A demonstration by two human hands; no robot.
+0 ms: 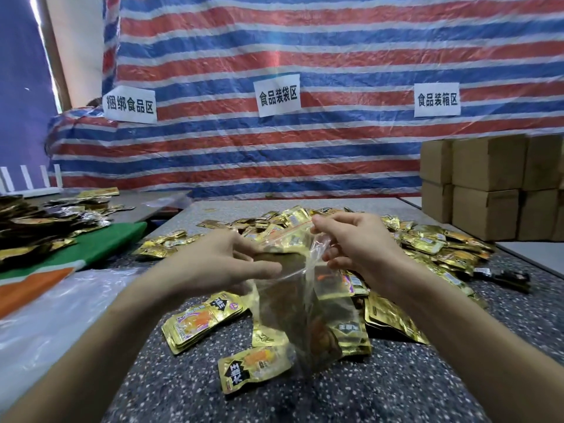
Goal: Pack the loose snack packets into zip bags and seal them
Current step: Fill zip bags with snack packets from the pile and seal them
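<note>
My right hand (363, 239) pinches the red-lined top edge of a clear plastic zip bag (300, 303), held upright above the speckled grey table (396, 386). My left hand (219, 264) grips the bag's other side, fingers closed on it. Inside sit several gold foil snack packets. Loose gold packets (427, 242) lie heaped behind, and a stack (201, 322) lies beside the bag.

The speckled dark-grey desk (396, 386) carries a broad heap of gold snack packets (427, 242) across its far half. Nearer lie a fanned stack of packets (201, 323), a single packet (253, 369) and a dark-backed bundle (393, 319). Clear plastic sheeting (55, 315) covers its left edge.
</note>
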